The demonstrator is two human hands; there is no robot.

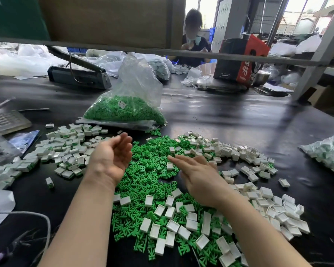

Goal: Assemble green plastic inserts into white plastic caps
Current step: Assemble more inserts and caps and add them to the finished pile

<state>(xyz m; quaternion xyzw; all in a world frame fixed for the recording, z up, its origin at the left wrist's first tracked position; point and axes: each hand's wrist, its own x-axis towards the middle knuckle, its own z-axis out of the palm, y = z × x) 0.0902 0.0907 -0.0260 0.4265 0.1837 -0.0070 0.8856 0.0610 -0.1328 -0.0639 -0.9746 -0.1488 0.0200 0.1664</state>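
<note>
A wide heap of loose green inserts [148,164] covers the middle of the black table [229,120]. Empty white caps [239,151] lie along its right side, and more of them [172,224] are scattered over the near part of the heap. Assembled caps with green inside [66,149] are piled at the left. My left hand [112,157] hovers palm up at the heap's left edge, fingers apart, holding nothing. Over the inserts, my right hand [197,174] is spread palm down, slightly blurred, with nothing visibly gripped.
A clear bag of green inserts [127,105] stands behind the heap. A bag of finished parts [328,153] lies at the right edge, a keyboard [6,122] and calculator at the left, a heat sealer [79,74] farther back. Another person sits across the table behind a shelf rail.
</note>
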